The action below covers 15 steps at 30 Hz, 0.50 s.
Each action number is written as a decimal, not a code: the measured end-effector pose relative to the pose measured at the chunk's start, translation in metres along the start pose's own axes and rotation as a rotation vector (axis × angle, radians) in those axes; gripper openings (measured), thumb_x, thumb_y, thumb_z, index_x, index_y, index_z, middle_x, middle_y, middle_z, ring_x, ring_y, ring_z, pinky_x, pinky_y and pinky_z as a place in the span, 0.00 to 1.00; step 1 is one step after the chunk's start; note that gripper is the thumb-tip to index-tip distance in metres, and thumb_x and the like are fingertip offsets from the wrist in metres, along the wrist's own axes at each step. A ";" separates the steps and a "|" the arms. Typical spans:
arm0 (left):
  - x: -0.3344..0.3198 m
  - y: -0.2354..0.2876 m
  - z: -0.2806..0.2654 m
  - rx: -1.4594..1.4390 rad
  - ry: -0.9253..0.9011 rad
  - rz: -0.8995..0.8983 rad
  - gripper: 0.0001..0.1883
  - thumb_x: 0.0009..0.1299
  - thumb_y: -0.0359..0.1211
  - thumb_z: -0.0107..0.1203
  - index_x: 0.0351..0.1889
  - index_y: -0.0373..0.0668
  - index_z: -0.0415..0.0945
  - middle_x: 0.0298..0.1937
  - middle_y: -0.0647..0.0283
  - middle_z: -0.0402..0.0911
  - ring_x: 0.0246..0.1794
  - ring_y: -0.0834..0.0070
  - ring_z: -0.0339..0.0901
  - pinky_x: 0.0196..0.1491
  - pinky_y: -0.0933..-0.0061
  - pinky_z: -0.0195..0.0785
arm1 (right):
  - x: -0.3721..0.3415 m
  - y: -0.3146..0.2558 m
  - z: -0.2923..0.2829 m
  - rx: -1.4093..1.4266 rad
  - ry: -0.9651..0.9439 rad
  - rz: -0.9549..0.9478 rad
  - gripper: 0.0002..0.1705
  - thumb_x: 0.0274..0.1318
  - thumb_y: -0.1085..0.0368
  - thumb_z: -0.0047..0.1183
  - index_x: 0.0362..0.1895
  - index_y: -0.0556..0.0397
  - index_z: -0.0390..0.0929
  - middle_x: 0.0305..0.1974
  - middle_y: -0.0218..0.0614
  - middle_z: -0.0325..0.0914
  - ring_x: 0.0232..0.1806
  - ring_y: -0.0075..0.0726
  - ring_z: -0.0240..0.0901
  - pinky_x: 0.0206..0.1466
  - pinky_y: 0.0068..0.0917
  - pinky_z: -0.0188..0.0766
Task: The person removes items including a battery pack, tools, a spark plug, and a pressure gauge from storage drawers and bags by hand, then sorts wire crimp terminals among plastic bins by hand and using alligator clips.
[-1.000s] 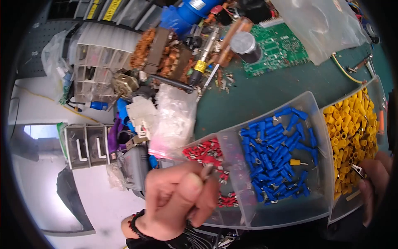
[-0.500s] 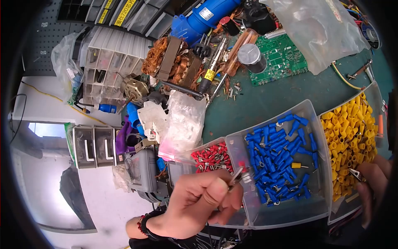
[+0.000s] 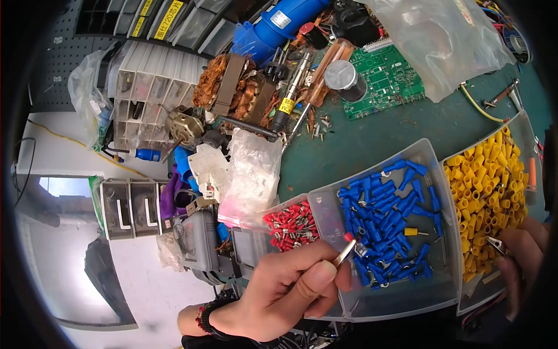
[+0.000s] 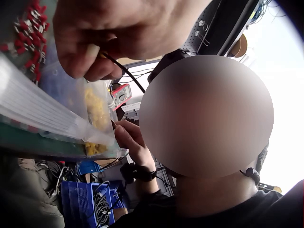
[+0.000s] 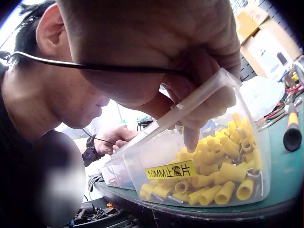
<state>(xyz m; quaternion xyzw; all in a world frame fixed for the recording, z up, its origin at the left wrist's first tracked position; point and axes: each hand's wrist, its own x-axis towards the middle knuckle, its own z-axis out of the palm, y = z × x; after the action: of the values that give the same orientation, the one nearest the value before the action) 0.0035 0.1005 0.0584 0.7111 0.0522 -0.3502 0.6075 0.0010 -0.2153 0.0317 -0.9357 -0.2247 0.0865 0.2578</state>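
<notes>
My left hand (image 3: 290,288) pinches a thin shiny metal piece (image 3: 345,255) with a red end between thumb and forefinger. It is over the divider between the red terminals (image 3: 292,224) and the blue terminals (image 3: 378,215), the red end overlapping the blue ones in the head view. At the right my right hand (image 3: 523,250) pinches a small metal alligator clip (image 3: 495,244), its tip over the yellow terminals (image 3: 482,198). The right wrist view has that hand at the wall of the yellow bin (image 5: 142,166), one finger reaching down among the terminals. A lone yellow terminal (image 3: 411,231) lies among the blue ones.
Behind the bins are a green circuit board (image 3: 383,81), a round grey-topped container (image 3: 343,78), copper-wound coils (image 3: 232,87) and a clear plastic bag (image 3: 253,171). A drawer cabinet (image 3: 154,99) stands at the left. Tools (image 5: 292,128) lie beyond the yellow bin.
My left hand has moved right, from over the red terminals to the edge of the blue ones, still pinching the metal piece. The right hand keeps its place. The head view has shifted slightly.
</notes>
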 end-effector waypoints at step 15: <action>0.005 -0.027 -0.005 -0.081 0.116 0.260 0.18 0.78 0.39 0.44 0.30 0.34 0.66 0.22 0.63 0.68 0.21 0.83 0.58 0.28 0.79 0.55 | 0.016 0.007 -0.004 0.019 0.025 -0.212 0.10 0.52 0.70 0.61 0.38 0.61 0.78 0.26 0.42 0.76 0.19 0.38 0.74 0.19 0.28 0.68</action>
<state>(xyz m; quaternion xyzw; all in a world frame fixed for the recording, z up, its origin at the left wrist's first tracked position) -0.0043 0.1099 0.0328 0.7058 0.0088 -0.2246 0.6718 0.0190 -0.2156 0.0309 -0.9052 -0.3185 0.0494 0.2770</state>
